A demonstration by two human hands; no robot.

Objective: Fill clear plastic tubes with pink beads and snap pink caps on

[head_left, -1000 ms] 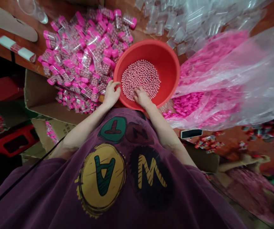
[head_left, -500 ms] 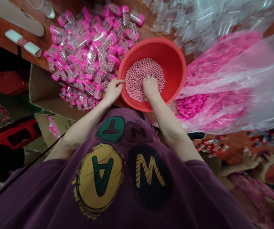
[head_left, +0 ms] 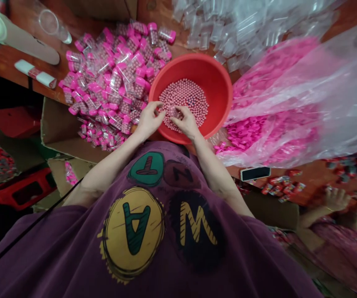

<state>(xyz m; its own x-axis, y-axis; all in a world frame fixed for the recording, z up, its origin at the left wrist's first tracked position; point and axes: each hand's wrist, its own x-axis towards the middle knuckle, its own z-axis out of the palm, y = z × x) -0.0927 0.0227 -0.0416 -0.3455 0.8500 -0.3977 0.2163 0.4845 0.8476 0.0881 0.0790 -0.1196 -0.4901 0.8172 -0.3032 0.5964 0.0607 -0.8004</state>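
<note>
Pinched in the right hand over beads at the bowl's near left edge, the clear jar looks light, stiff, slightly slippery, best gripped round its sides; whether the left hand holds anything, I cannot tell.

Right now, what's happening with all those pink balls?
A person's left hand and right hand are close together over a round red plastic basin of small round pink beads. The right hand holds what looks like a small clear container; whether the left touches it is unclear. Clear pink-capped plastic jars lie heaped to the left.
</note>
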